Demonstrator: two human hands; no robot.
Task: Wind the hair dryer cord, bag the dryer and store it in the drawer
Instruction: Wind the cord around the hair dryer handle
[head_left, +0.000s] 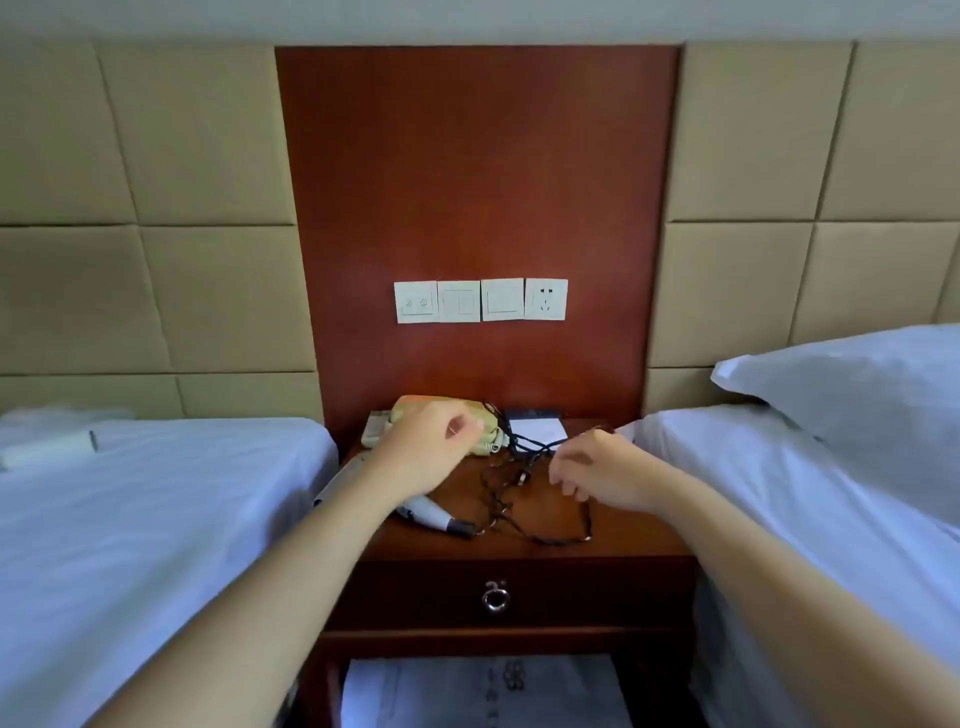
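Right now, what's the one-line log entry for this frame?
hair dryer: lying on nightstand | cord: loose, unwound | drawer: shut | left hand: over phone, empty | right hand: over cord, grip unclear

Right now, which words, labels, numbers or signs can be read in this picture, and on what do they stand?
None can be read.
White card on the nightstand: marks too faint.
Paper below the drawer: dark print, too blurred.
Leftmost switch plate: two small symbols, unclear.
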